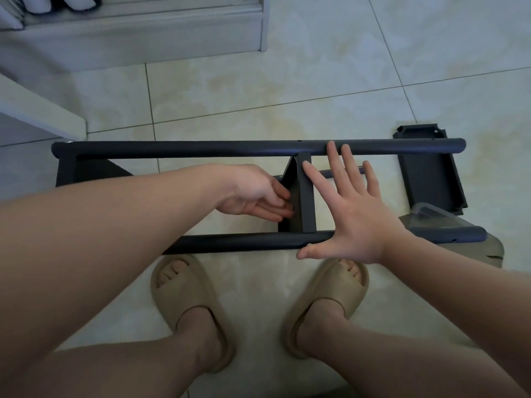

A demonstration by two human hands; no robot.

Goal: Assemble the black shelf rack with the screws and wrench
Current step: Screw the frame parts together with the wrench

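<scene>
The black shelf rack (184, 148) lies on its side on the tiled floor, two long round tubes running left to right. A black shelf panel (307, 202) stands between the tubes near the middle. My left hand (255, 196) reaches in from the left, its straight fingers touching the panel's left face. My right hand (350, 208) hovers spread flat over the panel's right side and the near tube (244, 242), holding nothing. A silver screw head (309, 245) shows on the near tube by my thumb. No wrench is in view.
A loose black shelf panel (431, 173) lies on the floor at the right, beside a clear plastic container (436, 219). White furniture (138, 33) stands at the back left. My feet in beige slippers (186, 305) are just in front of the rack.
</scene>
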